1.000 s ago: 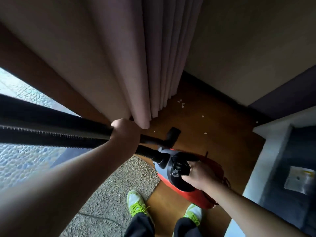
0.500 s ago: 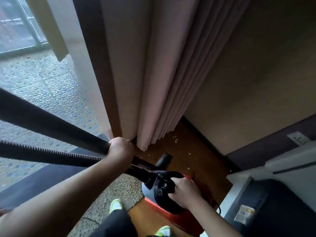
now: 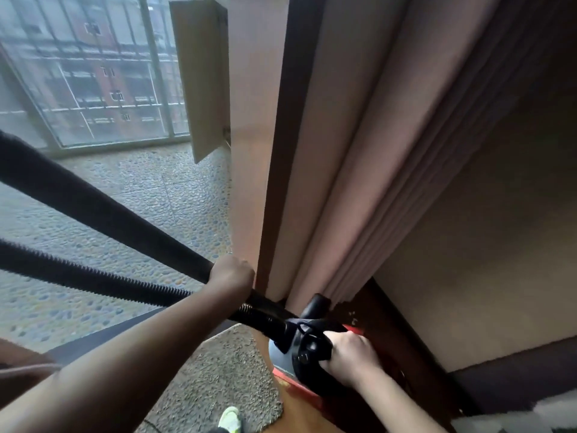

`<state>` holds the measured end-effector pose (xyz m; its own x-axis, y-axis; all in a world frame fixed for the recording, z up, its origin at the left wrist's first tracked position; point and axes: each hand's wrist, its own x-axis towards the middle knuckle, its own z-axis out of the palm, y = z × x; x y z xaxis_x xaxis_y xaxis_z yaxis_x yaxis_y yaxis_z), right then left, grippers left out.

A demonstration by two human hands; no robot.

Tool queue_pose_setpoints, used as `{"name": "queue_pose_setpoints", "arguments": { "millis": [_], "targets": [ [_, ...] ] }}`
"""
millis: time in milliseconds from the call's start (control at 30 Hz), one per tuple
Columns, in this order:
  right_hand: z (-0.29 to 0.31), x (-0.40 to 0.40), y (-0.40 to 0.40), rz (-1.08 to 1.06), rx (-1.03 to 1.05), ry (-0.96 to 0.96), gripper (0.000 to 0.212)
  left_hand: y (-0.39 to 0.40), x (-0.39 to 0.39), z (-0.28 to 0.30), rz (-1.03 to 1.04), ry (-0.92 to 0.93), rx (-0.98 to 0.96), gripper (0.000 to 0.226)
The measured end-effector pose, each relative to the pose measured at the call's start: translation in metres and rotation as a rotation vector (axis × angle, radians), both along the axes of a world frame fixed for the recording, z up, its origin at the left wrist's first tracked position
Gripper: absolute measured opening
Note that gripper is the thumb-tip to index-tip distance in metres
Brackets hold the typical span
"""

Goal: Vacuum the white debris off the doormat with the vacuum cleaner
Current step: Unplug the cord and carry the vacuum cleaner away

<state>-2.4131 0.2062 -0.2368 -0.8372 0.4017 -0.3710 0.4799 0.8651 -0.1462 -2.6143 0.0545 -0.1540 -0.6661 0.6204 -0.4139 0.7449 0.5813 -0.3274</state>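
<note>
Vacuum cleaner [image 3: 299, 354] is gripped at its handle by the right hand [image 3: 349, 354]; its black tube [image 3: 109, 210] is clasped by the left hand [image 3: 232, 273] above the doormat [image 3: 218, 376].

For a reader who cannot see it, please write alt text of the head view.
A person's left hand grips a black vacuum wand while the right hand holds the handle of a red and grey vacuum cleaner. It stands at the edge of a speckled doormat, beside pink curtains.

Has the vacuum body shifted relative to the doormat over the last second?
Cannot tell. The head camera tilted up, so the vacuum body sits lower in frame, yet it still lies at the doormat's right edge, gripped by the right hand.
</note>
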Motion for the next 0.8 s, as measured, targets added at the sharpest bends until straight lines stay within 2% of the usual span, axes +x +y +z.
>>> {"name": "queue_pose_setpoints", "arguments": {
  "millis": [167, 467, 800],
  "targets": [
    [0.007, -0.024, -0.016, 0.119, 0.007, 0.04, 0.032, -0.034, 0.003, 0.019, 0.039, 0.07, -0.028, 0.028],
    [0.006, -0.039, -0.064, 0.49, 0.007, 0.051, 0.038, -0.132, 0.064, 0.032, 0.297, 0.063, -0.069, 0.03],
    [0.032, -0.058, -0.171, 0.833, -0.078, 0.141, 0.045, -0.253, 0.115, 0.067, 0.573, 0.097, -0.129, 0.027]
  ]
}}
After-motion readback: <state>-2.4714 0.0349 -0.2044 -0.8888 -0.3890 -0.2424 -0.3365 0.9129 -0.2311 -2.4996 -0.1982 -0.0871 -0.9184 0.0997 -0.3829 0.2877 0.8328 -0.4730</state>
